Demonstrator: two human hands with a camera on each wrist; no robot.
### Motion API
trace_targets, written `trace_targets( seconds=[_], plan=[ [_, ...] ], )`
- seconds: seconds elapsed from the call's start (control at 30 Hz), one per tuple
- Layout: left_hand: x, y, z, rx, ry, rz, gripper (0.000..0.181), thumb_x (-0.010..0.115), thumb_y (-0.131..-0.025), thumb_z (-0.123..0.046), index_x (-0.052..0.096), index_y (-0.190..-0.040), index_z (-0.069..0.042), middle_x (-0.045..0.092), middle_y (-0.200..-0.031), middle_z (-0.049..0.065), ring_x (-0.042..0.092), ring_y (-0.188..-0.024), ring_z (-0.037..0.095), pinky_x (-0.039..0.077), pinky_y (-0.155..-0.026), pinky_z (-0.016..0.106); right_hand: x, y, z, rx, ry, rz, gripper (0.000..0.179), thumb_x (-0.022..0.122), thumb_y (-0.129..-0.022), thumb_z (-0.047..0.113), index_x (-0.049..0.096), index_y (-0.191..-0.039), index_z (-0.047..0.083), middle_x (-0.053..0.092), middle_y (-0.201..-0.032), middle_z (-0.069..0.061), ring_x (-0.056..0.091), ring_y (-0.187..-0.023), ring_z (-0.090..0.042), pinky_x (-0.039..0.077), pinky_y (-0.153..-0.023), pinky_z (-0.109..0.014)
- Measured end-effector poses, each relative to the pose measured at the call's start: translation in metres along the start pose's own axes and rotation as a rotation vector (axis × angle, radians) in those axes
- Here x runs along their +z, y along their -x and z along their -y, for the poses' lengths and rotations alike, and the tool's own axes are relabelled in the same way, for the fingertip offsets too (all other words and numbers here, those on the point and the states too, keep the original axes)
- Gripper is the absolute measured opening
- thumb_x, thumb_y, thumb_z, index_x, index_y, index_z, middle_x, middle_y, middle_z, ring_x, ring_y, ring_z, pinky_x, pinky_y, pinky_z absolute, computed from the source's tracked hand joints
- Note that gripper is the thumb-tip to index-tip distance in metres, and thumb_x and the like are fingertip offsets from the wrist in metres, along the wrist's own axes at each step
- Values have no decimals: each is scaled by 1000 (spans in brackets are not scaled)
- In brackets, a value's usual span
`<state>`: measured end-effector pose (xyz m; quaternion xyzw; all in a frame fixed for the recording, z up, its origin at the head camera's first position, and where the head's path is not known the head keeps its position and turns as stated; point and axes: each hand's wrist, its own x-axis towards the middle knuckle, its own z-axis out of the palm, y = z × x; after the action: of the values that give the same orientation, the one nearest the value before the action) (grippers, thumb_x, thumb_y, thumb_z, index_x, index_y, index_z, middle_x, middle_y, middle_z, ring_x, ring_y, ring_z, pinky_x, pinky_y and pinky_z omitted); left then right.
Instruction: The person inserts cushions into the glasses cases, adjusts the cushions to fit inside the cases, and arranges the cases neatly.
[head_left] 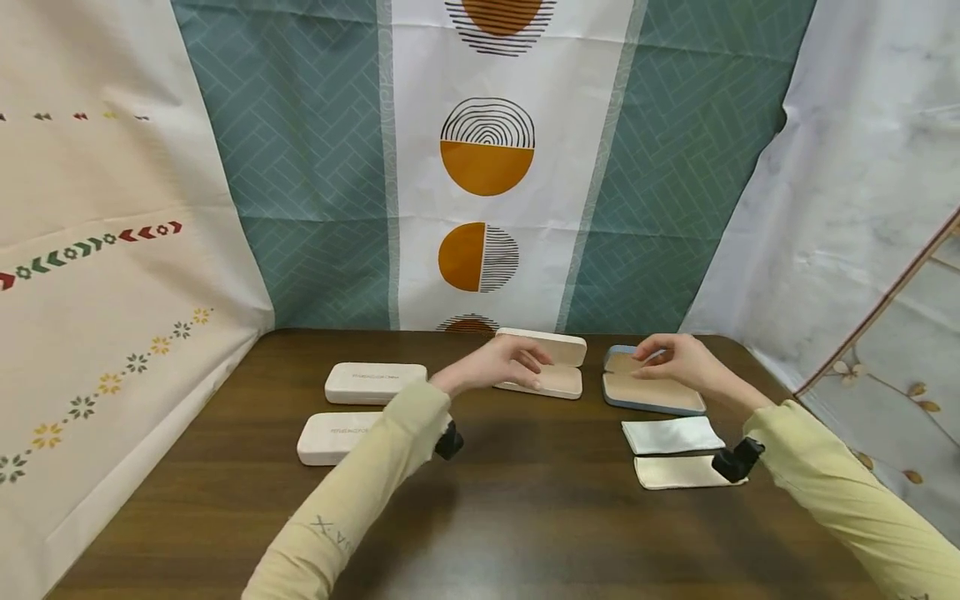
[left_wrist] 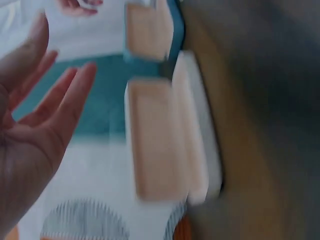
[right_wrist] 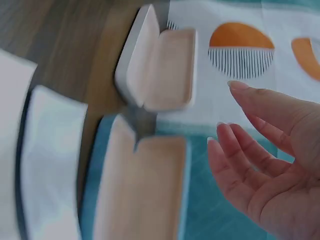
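At the back of the table an opened white glasses case (head_left: 543,379) shows its beige lining. To its right stands an opened blue glasses case (head_left: 652,393), lined in beige too. My left hand (head_left: 504,364) hovers over the white case, thumb and fingers apart and nothing between them. Over the blue case is my right hand (head_left: 672,365), its fingers loosely bent and holding nothing. In the left wrist view the left hand (left_wrist: 37,100) is beside the white case (left_wrist: 160,140), apart from it. The right wrist view shows the right hand (right_wrist: 272,155) clear of the blue case (right_wrist: 145,190).
Two closed white glasses cases (head_left: 375,382) (head_left: 337,437) lie on the left, the nearer one partly behind my left sleeve. Two folded cloths, one whitish (head_left: 671,435) and one cream (head_left: 678,472), lie at the right. Hanging fabric (head_left: 322,275) stands behind the wooden table (head_left: 555,517).
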<state>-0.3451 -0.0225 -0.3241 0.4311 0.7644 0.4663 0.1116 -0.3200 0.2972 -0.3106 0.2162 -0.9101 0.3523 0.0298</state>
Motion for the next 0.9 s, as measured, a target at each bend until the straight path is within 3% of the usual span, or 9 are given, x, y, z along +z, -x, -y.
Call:
trace_targets(
  seconds=[0.13,0.3,0.4,0.53,0.67,0.77,0.9],
  plan=[
    [40,-23,3,-11,-38,-69,32,72,-76,-4,62,-106,2,62,-98,7,60,-87,18,46,-71,22,-8,21,-24,46,15,-15,24,73,-77,17,63,-94,2,62,-92,-11,61,-82,-26,47,-69,-33],
    [88,-46,11,-36,60,-210,20,72,-76,-4,65,-94,1,62,-83,3,60,-71,11,50,-60,24,-11,42,-54,81,2,-46,26,71,-79,15,62,-96,-2,63,-88,-11,61,-74,-22,49,-61,-34],
    [109,-57,16,-34,80,-271,16,72,-75,0,65,-89,2,60,-76,1,58,-64,7,49,-55,21,-8,50,-69,93,-4,-68,29,72,-79,16,62,-96,-5,64,-86,-10,60,-72,-17,49,-59,-32],
    [127,-67,17,-72,12,-278,17,73,-74,-1,66,-89,3,59,-74,0,55,-62,4,46,-53,17,-6,58,-86,108,1,-68,30,72,-79,15,63,-97,-7,64,-86,-11,59,-73,-14,49,-60,-29],
    [140,-74,17,-154,-49,-228,21,74,-73,-3,65,-90,3,59,-75,0,54,-59,4,45,-51,16,-6,67,-103,181,-1,-27,33,71,-79,15,63,-99,-9,64,-89,-13,59,-75,-16,49,-61,-28],
    [145,-77,21,-199,-49,-207,22,75,-71,-1,65,-90,3,57,-72,-1,57,-57,9,45,-49,17,-6,71,-113,219,-15,-9,36,72,-79,16,62,-100,-10,63,-91,-15,59,-77,-18,49,-63,-27],
    [148,-80,25,-226,-18,-224,23,75,-70,3,65,-90,5,55,-69,-2,59,-57,14,45,-49,17,-5,73,-120,231,-17,-17,37,72,-78,16,62,-100,-11,64,-90,-15,59,-77,-17,49,-64,-27]
  ],
)
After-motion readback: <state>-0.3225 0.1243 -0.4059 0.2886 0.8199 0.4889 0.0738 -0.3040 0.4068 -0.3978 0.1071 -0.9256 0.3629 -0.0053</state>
